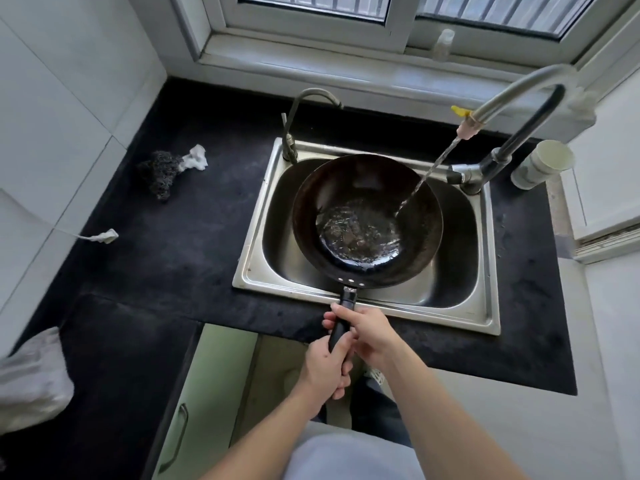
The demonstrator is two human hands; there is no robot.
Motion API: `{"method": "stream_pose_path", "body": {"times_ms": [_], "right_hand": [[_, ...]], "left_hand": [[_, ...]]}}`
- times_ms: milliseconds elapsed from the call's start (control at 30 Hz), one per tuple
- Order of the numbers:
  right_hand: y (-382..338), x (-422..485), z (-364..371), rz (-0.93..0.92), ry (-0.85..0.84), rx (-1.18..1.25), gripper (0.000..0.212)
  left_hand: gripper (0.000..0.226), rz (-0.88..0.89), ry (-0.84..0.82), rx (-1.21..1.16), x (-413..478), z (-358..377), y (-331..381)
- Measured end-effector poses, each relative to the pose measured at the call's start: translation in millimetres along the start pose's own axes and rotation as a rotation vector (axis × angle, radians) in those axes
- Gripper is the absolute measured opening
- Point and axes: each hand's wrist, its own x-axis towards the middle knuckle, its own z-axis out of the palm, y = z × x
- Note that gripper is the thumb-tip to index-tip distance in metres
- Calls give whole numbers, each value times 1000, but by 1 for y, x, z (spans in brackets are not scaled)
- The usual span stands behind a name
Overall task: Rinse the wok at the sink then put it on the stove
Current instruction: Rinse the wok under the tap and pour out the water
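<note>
A dark round wok (349, 188) is held over the steel sink (256, 258), with a pool of water in its bottom. Water streams from the curved faucet's nozzle (467, 128) into the wok's right side. Its black handle points toward me over the sink's front rim. My right hand (367, 332) grips the handle near the wok. My left hand (325, 367) grips the handle's end, just behind the right hand. No stove is in view.
A black countertop (166, 220) surrounds the sink. A steel-wool scrubber with a white cloth (166, 168) lies at the left, a white plug on a cord (104, 236) nearer. A second small tap (294, 119) stands behind the sink. A white bag (31, 379) sits at the far left.
</note>
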Motion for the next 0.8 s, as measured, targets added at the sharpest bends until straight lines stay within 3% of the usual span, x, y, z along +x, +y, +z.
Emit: {"method": "stream_pose_path", "body": {"times_ms": [433, 800], "right_hand": [[-19, -13, 22, -184, -137, 193, 18], [-52, -12, 24, -247, -150, 52, 22]], "left_hand": [[33, 109, 96, -5, -11, 13, 18], [40, 182, 174, 3, 3, 27, 32]]}}
